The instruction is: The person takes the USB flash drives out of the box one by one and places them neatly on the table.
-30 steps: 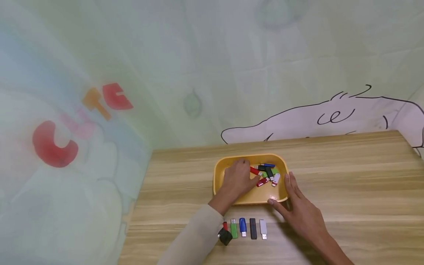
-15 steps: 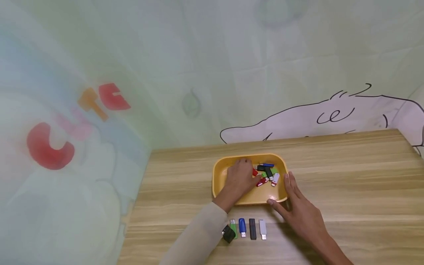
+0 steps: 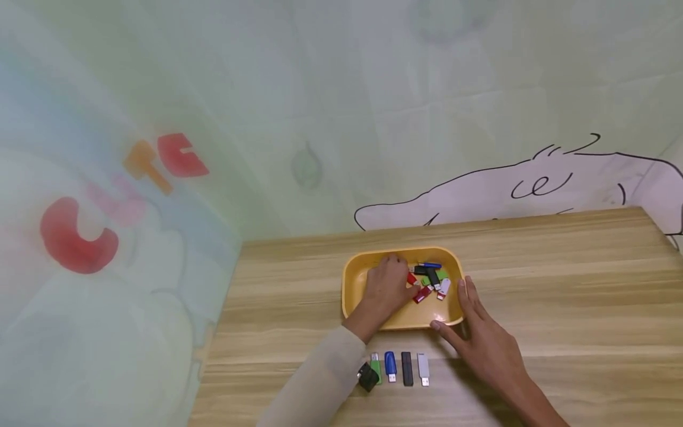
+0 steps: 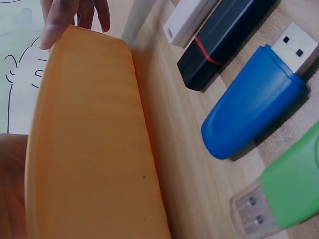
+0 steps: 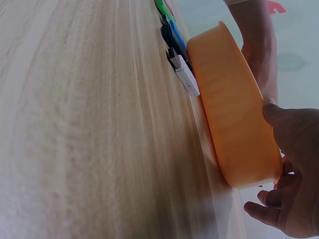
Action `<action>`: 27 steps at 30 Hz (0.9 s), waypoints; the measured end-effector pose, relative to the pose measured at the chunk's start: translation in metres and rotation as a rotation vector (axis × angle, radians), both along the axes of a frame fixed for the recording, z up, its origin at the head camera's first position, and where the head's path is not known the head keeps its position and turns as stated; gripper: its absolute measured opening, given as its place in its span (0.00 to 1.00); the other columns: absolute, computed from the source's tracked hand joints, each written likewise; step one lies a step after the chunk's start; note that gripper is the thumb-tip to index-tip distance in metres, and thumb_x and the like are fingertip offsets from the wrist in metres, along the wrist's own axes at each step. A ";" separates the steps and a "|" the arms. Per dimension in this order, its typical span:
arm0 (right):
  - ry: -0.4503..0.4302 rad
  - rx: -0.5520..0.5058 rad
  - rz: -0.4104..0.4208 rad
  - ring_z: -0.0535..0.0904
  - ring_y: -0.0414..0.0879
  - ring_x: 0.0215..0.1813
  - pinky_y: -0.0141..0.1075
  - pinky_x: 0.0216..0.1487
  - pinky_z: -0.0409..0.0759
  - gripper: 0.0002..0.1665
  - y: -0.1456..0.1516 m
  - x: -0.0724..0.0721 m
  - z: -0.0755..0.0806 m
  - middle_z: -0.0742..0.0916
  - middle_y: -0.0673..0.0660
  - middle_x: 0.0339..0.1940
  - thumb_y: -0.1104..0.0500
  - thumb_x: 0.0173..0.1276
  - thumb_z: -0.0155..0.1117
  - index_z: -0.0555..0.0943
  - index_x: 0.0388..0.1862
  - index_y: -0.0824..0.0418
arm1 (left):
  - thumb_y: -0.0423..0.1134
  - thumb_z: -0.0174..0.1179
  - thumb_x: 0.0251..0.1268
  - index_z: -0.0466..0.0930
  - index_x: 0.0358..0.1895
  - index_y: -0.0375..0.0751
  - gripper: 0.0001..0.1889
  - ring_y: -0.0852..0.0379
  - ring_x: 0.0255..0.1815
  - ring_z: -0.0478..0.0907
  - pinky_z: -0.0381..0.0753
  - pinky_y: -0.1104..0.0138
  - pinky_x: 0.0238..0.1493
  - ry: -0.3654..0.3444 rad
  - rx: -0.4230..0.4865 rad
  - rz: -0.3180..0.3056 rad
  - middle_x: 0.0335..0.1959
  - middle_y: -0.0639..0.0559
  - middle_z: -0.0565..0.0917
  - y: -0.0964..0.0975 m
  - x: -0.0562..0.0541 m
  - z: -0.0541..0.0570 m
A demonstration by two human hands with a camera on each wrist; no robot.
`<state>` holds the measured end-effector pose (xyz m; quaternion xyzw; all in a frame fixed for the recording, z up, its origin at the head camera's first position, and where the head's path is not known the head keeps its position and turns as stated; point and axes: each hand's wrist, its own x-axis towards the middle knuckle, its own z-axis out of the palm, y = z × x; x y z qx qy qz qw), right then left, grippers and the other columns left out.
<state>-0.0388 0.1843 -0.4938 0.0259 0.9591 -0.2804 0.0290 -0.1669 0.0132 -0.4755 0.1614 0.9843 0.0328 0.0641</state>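
In the head view my left hand (image 3: 384, 287) reaches down into the yellow-orange plastic tray (image 3: 354, 261), fingers bent toward its floor. Its thumb lies beside a red USB stick (image 3: 412, 279); the fingertips are hidden, so whether they pinch anything does not show. My right hand (image 3: 491, 344) holds the tray's near right corner, thumb at the front rim and fingers along the right wall. The right wrist view shows that thumb (image 5: 273, 113) on the rim. Loose in the tray lie a dark red stick (image 3: 423, 294), a white one (image 3: 444, 288), and black, green and blue ones.
A row of USB sticks lies before the tray: green (image 3: 376, 367), blue (image 3: 391, 366), black (image 3: 407, 368) and light grey (image 3: 423, 369). A small black cube (image 3: 367, 378) at my left sleeve covers part of the green one. Printed cloth (image 3: 320, 118) hangs behind the wooden table (image 3: 560, 273).
My left hand has shifted slightly right in the tray, now covering more of the red stick. The left sleeve hides the red stick at the row's left end. My right hand stays put.
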 end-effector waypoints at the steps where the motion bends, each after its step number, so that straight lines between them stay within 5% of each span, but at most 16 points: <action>1: 0.002 -0.001 -0.001 0.76 0.73 0.71 0.63 0.54 0.84 0.64 0.000 0.000 0.000 0.54 0.61 0.90 0.21 0.71 0.56 0.41 0.90 0.50 | 0.60 0.72 0.66 0.85 0.55 0.42 0.27 0.59 0.40 0.73 0.79 0.70 0.34 -0.006 0.001 -0.002 0.45 0.53 0.80 0.000 0.000 0.001; 12: 0.017 -0.002 0.003 0.78 0.73 0.70 0.62 0.52 0.84 0.63 0.000 0.001 0.000 0.54 0.60 0.90 0.22 0.72 0.57 0.42 0.90 0.51 | 0.56 0.75 0.64 0.88 0.49 0.46 0.20 0.58 0.43 0.74 0.81 0.69 0.43 -0.031 0.005 -0.063 0.47 0.53 0.80 -0.008 0.003 0.005; 27: -0.014 0.013 -0.007 0.76 0.74 0.71 0.63 0.56 0.83 0.65 -0.001 0.001 0.000 0.53 0.61 0.90 0.20 0.71 0.55 0.40 0.90 0.50 | 0.58 0.73 0.66 0.87 0.33 0.47 0.18 0.59 0.36 0.73 0.71 0.70 0.31 -0.047 0.002 -0.145 0.38 0.56 0.80 -0.014 0.002 0.006</action>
